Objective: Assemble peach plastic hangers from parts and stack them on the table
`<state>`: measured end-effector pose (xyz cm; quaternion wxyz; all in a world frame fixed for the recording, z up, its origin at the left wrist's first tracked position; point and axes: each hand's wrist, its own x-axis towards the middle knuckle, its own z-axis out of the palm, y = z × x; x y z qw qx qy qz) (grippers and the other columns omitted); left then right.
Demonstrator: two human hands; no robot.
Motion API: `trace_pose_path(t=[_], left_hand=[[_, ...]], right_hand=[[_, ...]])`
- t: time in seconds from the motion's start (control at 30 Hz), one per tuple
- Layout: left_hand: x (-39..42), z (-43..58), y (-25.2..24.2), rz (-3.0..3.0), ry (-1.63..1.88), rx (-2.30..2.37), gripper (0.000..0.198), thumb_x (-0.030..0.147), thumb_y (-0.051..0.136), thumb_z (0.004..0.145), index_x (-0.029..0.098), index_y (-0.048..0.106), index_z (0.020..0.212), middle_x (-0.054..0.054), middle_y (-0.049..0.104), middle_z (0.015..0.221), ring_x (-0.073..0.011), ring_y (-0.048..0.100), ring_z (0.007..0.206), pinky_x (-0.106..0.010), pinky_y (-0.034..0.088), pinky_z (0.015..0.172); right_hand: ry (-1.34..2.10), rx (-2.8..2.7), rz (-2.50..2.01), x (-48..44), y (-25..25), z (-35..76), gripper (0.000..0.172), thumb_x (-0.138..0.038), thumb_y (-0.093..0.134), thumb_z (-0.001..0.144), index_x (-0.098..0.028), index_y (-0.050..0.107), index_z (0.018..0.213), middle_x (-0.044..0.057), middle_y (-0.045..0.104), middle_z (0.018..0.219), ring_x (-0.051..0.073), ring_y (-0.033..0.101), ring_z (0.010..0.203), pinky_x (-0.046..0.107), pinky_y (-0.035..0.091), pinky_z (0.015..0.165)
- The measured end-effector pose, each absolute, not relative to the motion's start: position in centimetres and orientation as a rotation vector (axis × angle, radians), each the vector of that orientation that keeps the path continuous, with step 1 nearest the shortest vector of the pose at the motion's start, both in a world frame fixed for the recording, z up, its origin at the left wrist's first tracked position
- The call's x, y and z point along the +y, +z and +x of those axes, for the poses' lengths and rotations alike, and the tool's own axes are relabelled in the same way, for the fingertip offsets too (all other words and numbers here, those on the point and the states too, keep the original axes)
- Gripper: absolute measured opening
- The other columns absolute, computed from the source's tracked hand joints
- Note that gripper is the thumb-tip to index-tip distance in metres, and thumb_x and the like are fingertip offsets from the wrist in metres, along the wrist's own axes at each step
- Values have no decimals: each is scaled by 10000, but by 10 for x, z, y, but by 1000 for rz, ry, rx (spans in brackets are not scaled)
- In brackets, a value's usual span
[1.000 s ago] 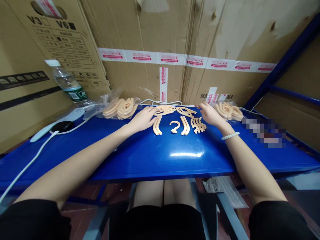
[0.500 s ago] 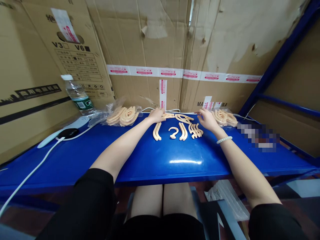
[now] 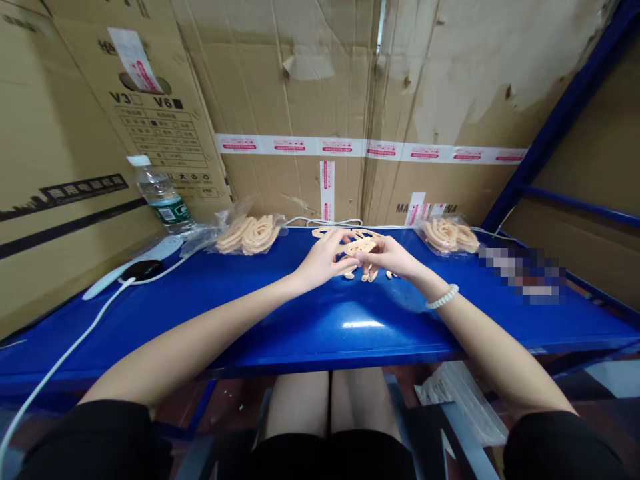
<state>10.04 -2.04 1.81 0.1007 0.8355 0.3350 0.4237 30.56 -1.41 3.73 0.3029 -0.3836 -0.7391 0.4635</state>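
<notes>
My left hand (image 3: 323,261) and my right hand (image 3: 395,259) meet over the blue table, fingers bent around a flat, pale peach, cut-out piece (image 3: 359,247) raised between them. Its full outline is partly covered by my fingers. Under and behind my hands lie more pieces of the same colour: a hook-shaped piece (image 3: 349,273) and curved strips (image 3: 369,275), mostly hidden. Further back, a flat piece (image 3: 318,233) rests by my left knuckles, and part of another loop-like piece (image 3: 369,233) shows above the held one.
Clear bags of similar pieces stand at left (image 3: 250,235) and right (image 3: 447,235). A water bottle (image 3: 167,203), a black device (image 3: 142,269) and a white cable (image 3: 85,330) are on the left. Cardboard (image 3: 280,87) walls the back; a blue post (image 3: 555,113) rises at right.
Both hands have come from the back pieces toward each other and nearer me. A cut-out piece is now held up between them, covering most of the small pieces on the table.
</notes>
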Motion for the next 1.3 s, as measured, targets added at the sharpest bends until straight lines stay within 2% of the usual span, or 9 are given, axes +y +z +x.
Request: trace_pose_path(t=[0.17, 0.33, 0.5, 0.7, 0.83, 1.0, 1.07, 1.13, 1.3], left_hand=[[-26, 78, 9, 2173, 1095, 1074, 255, 417, 604, 904, 168, 658, 919, -14, 699, 759, -177, 650, 683, -280, 501, 660], [-19, 66, 3, 1664, 1501, 994, 229, 396, 588, 904, 168, 573, 920, -15, 681, 739, -147, 669, 630, -255, 552, 613], [-17, 60, 8, 1615, 1590, 985, 213, 374, 611, 902, 167, 558, 909, -5, 670, 704, -138, 671, 607, -237, 557, 594], [-25, 60, 10, 1715, 1480, 1078, 186, 358, 577, 913, 173, 569, 897, 4, 660, 665, -132, 650, 550, -221, 521, 541], [-31, 58, 15, 1784, 1335, 999, 194, 359, 604, 891, 167, 599, 914, 13, 652, 681, -120, 609, 538, -223, 493, 543], [-41, 66, 21, 1499, 1015, 717, 318, 431, 736, 777, 149, 610, 851, -70, 721, 878, -201, 702, 814, -281, 547, 705], [-44, 72, 20, 1311, 870, 619, 399, 524, 709, 794, 158, 552, 777, -97, 725, 890, -230, 721, 820, -313, 562, 697], [-46, 76, 17, 1223, 822, 622, 411, 531, 691, 819, 163, 518, 758, -89, 717, 823, -205, 711, 703, -287, 539, 610], [-49, 79, 10, 1271, 762, 753, 240, 314, 725, 837, 131, 616, 948, -37, 688, 747, -100, 590, 533, -212, 424, 509]], right_hand=[[1237, -1979, -1036, -18, 40, 307, 473, -579, 819, 696, -134, 706, 807, 52, 711, 646, 148, 666, 529, 240, 558, 478], [1160, -1797, -1057, -12, 38, 310, 368, -473, 826, 697, -133, 767, 823, 18, 662, 636, 103, 574, 493, 217, 483, 441], [1174, -1548, -1057, -8, 32, 306, 349, -415, 862, 654, -131, 777, 839, 22, 677, 688, 76, 507, 532, 181, 348, 414], [1379, -1333, -947, -10, 29, 302, 379, -404, 907, 614, -157, 693, 806, 22, 708, 771, 105, 634, 593, 226, 549, 564], [1352, -1383, -897, -11, 31, 302, 388, -390, 900, 659, -184, 614, 822, 3, 710, 757, 126, 687, 597, 230, 594, 570], [1493, -1535, -841, -17, 27, 295, 384, -388, 892, 693, -182, 606, 848, 45, 742, 773, 190, 758, 705, 248, 630, 634], [1497, -1578, -801, -18, 23, 292, 392, -387, 901, 683, -175, 625, 863, 53, 752, 791, 198, 762, 720, 259, 634, 638], [1438, -1642, -764, -18, 21, 290, 361, -381, 894, 697, -162, 659, 862, 50, 749, 778, 182, 750, 700, 248, 626, 610], [1285, -1916, -640, -16, 26, 295, 247, -359, 848, 751, -147, 754, 835, 51, 739, 828, 141, 693, 654, 236, 598, 547]])
